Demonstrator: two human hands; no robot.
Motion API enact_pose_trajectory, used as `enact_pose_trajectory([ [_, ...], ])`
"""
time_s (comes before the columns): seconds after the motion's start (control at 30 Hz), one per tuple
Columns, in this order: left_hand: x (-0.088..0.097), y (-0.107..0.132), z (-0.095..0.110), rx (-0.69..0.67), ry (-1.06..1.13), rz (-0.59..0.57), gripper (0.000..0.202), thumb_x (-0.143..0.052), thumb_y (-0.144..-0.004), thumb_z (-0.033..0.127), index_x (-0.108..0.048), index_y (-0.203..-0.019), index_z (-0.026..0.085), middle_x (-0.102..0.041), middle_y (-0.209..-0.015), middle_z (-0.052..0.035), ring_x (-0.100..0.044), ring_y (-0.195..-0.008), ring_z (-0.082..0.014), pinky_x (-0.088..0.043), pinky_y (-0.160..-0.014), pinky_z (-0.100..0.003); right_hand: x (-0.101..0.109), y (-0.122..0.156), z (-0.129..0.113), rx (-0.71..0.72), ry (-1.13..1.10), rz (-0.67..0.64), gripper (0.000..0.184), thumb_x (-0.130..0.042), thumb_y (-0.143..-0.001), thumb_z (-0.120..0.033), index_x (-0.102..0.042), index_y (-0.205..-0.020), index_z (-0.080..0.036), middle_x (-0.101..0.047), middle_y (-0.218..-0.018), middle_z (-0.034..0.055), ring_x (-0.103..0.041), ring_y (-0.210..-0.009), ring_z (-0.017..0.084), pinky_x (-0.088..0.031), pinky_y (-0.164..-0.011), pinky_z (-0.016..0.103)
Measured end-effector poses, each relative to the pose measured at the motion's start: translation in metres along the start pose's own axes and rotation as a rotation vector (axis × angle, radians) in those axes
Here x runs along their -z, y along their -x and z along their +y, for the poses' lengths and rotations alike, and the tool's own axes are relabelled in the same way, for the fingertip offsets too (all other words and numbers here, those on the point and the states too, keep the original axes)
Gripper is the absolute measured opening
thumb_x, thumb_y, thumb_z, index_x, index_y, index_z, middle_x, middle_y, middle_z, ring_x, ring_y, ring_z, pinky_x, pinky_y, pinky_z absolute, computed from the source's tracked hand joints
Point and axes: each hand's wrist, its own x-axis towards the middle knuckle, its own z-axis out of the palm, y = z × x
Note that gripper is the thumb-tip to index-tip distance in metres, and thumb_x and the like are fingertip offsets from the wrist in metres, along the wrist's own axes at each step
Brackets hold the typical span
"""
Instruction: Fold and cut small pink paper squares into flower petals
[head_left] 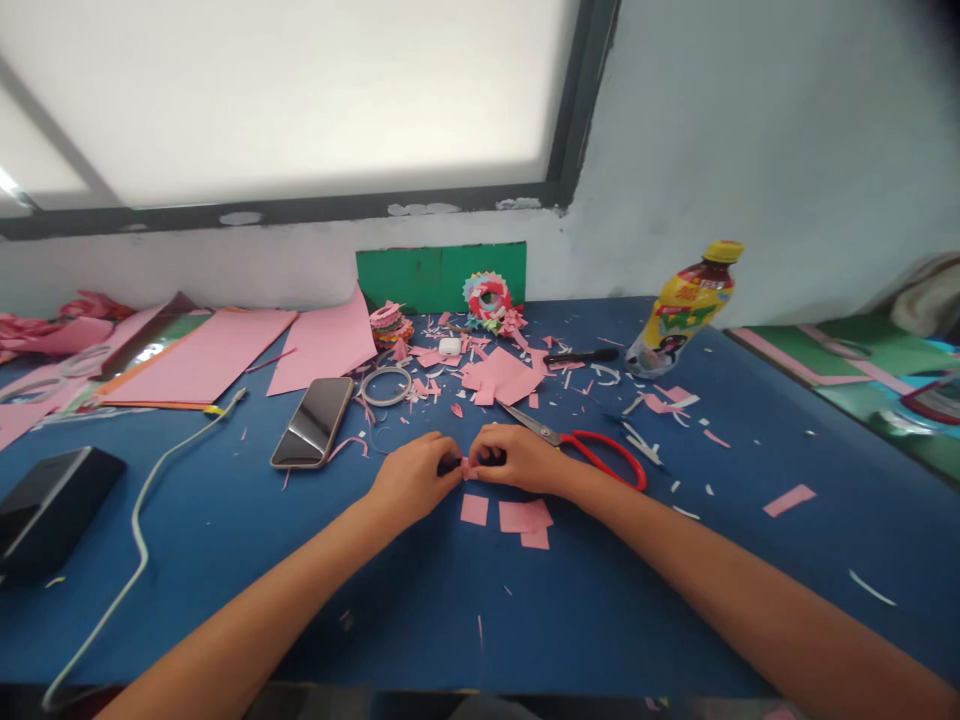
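Above the middle of the blue table, my left hand (420,472) and my right hand (514,458) meet, fingertips pinched on a small piece of pink paper (466,468). The fingers hide most of its shape. Just below them lie a pink paper square (474,509) and several overlapping ones (525,517). Red-handled scissors (607,455) rest partly behind my right hand and forearm, blades pointing to the upper left. Past the hands is a larger pink paper sheet (506,376) among scraps.
A phone (313,423) and a white cable (142,520) lie on the left, with a black box-like device (56,510). Behind are a tape roll (386,386), pink sheets (202,355) and a round paper ornament (487,297). A yellow-capped bottle (684,310) stands at right.
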Motion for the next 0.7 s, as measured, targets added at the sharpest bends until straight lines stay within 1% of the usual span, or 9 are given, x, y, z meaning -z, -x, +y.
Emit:
enact_pose_trajectory([
  [0.17,-0.004,-0.002,-0.008,0.003,0.085,0.04,0.016,-0.053,-0.078,0.034,-0.063,-0.083,0.023,-0.059,-0.078,0.0,-0.055,-0.067,-0.0145,-0.037,-0.056,-0.024,0.0,-0.001,0.0,0.0,0.005,0.006,0.008,-0.061,-0.076,-0.024,-0.066,-0.077,-0.017,-0.049,-0.066,-0.0022,-0.045,-0.059,0.008,-0.034,-0.055,0.02],
  [0.27,-0.007,-0.003,-0.008,0.012,0.124,0.076,0.015,-0.051,-0.079,0.028,-0.064,-0.084,0.023,-0.06,-0.077,0.0,-0.055,-0.067,-0.014,-0.038,-0.057,-0.024,-0.001,-0.001,0.001,-0.001,0.022,0.02,0.007,-0.061,-0.075,-0.023,-0.064,-0.076,-0.016,-0.048,-0.064,-0.0028,-0.044,-0.058,0.008,-0.034,-0.055,0.02],
  [0.33,-0.01,-0.003,-0.007,0.016,0.145,0.098,0.015,-0.05,-0.078,0.026,-0.064,-0.08,0.021,-0.06,-0.076,-0.0007,-0.054,-0.066,-0.014,-0.037,-0.058,-0.024,-0.002,-0.001,0.001,0.003,0.04,0.029,0.008,-0.062,-0.075,-0.024,-0.063,-0.076,-0.016,-0.049,-0.064,-0.0029,-0.044,-0.059,0.009,-0.033,-0.055,0.02],
  [0.47,-0.012,-0.004,-0.006,0.036,0.207,0.138,0.014,-0.051,-0.077,0.025,-0.063,-0.073,0.019,-0.06,-0.07,-0.001,-0.052,-0.063,-0.0142,-0.036,-0.057,-0.025,-0.003,-0.001,-0.001,-0.003,0.088,0.053,0.008,-0.062,-0.075,-0.024,-0.062,-0.076,-0.016,-0.05,-0.064,-0.0022,-0.044,-0.06,0.009,-0.033,-0.056,0.02],
  [0.6,-0.013,-0.005,-0.005,0.068,0.328,0.151,0.016,-0.049,-0.077,0.027,-0.061,-0.073,0.018,-0.059,-0.062,0.0012,-0.051,-0.055,-0.0123,-0.037,-0.053,-0.024,-0.005,0.0,-0.004,-0.024,0.139,0.088,0.006,-0.06,-0.076,-0.021,-0.062,-0.076,-0.015,-0.052,-0.065,-0.0013,-0.045,-0.059,0.009,-0.032,-0.056,0.021],
  [0.7,-0.015,-0.007,-0.006,0.079,0.418,0.171,0.015,-0.049,-0.077,0.027,-0.06,-0.074,0.017,-0.06,-0.063,0.0016,-0.053,-0.056,-0.0117,-0.039,-0.053,-0.022,-0.006,0.0,-0.006,-0.021,0.168,0.105,0.007,-0.058,-0.078,-0.021,-0.062,-0.076,-0.016,-0.055,-0.069,0.0001,-0.048,-0.062,0.01,-0.034,-0.058,0.021],
])
